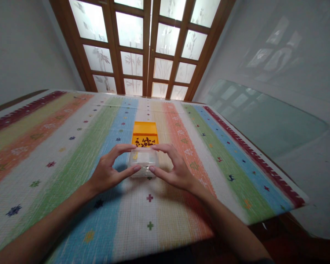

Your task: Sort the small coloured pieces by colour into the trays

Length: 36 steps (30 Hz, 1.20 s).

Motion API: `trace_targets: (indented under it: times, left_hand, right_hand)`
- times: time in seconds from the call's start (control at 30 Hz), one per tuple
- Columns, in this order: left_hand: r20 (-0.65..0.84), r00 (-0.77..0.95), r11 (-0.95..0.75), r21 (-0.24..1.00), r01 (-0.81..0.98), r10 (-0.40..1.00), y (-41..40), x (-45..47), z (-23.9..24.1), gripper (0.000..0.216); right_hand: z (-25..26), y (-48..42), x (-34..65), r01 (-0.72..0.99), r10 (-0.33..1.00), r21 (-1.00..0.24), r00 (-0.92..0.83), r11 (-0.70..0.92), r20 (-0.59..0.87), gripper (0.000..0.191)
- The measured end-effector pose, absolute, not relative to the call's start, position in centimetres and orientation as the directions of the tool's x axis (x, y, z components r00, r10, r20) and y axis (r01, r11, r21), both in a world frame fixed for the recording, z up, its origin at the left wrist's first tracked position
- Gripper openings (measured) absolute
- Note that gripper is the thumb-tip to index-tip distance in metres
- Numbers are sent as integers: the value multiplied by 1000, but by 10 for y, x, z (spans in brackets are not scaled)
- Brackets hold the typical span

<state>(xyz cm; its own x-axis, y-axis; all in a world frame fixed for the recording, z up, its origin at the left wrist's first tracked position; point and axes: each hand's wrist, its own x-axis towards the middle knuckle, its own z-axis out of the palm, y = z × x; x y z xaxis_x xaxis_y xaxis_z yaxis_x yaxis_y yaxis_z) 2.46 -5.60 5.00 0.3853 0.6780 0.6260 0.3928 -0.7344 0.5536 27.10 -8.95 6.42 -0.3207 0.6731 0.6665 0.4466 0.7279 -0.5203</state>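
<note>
A clear plastic box (143, 160) with a closed lid sits on the table in front of me. My left hand (112, 165) grips its left side, thumb at the front edge and fingers over the far edge. On the right side my right hand (174, 165) holds it the same way. What lies inside the clear box is hard to make out, apart from a small yellow patch at its left. Right behind it stands an open orange box (145, 128), its lid tilted back. Several small dark pieces (145, 141) lie in the orange box.
A striped, patterned tablecloth (99, 220) covers the table. Wooden doors with frosted panes (132, 33) rise beyond the far edge. A pale glassy panel (264, 117) leans by the right wall.
</note>
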Motion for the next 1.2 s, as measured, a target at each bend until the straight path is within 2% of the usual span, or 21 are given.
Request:
trace_targets:
  times: [0.37, 0.67, 0.73, 0.97, 1.1, 1.2]
  left_hand:
    - [598, 453, -748, 477, 462, 661, -54, 26, 47, 39]
    - [565, 448, -719, 491, 492, 693, -55, 26, 50, 40]
    - [570, 446, -722, 496, 482, 690, -55, 26, 50, 40]
    - [546, 466, -718, 516, 467, 696, -55, 23, 48, 55]
    - [532, 490, -723, 527, 447, 691, -53, 19, 47, 58]
    - [535, 507, -734, 550, 398, 676, -49, 15, 43, 56]
  right_hand:
    - [60, -83, 274, 475, 690, -511, -374, 716, 620, 35]
    - [61, -83, 275, 480, 703, -520, -394, 706, 592, 36]
    - [59, -83, 276, 475, 709, -531, -400, 702, 580, 44]
    - [41, -74, 285, 407, 761, -645, -408, 646, 505, 99]
    - [25, -66, 285, 362, 800, -736, -445, 572, 403, 115]
    - [16, -64, 281, 311, 831, -814, -446, 491, 331, 117]
